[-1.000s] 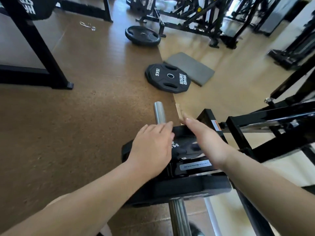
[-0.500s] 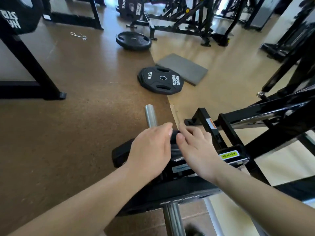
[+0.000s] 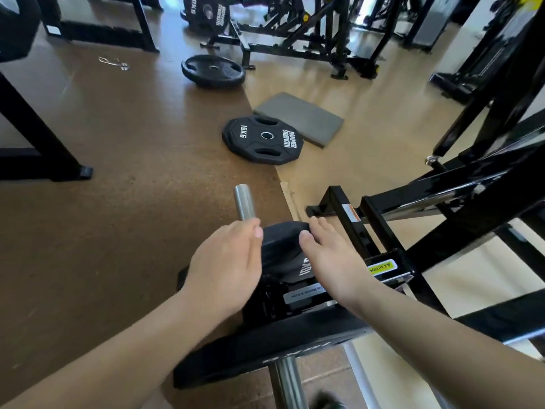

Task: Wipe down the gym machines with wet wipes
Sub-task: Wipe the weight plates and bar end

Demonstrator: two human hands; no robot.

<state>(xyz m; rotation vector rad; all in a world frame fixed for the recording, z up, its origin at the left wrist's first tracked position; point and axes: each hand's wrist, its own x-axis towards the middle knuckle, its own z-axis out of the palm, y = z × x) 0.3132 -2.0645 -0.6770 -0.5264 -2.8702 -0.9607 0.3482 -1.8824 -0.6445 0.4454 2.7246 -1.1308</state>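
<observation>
**Change from half a second ago:** the left hand [image 3: 227,267] and right hand [image 3: 333,261] were thumb to thumb over the top of the 10KG plate [image 3: 281,240]. They now lie apart, and the plate's upper rim and its white "10KG" mark show between them.

**Entries, nearest first, placed from the 10KG plate:**

1. Steel bar [image 3: 286,382]: nearest, below the plate. It runs up into a large black plate [image 3: 265,346] that stands edge-on just in front of the 10KG plate.
2. Left hand: at the plate's left side, fingers straight and together, thumb tip just beside the rim. It grips nothing, and whether the palm touches the plate cannot be told.
3. Right hand: at the plate's right side, fingers stretched out flat over the upper rim, thumb lying on the near face. The fingers are uncurled and rest on the plate without clasping it.
4. 10KG plate: black, seated on the bar, between the two hands.
5. Bar end [image 3: 244,202]: bare steel, projecting beyond the plate just past the left hand's fingertips.
6. Machine frame [image 3: 442,196]: glossy black tubing to the right of the plate, with a yellow caution label [image 3: 382,267] just right of the right hand.
7. 15KG plate [image 3: 262,140]: flat on the floor beyond the 10KG plate.
8. Grey pad [image 3: 300,118]: just beside the 15KG plate, on its far right.
9. Round plate [image 3: 213,69]: flat on the floor, farther still.
10. Metal clip [image 3: 113,62]: far beyond and to the left.
11. Black racks [image 3: 295,33]: farthest.
</observation>
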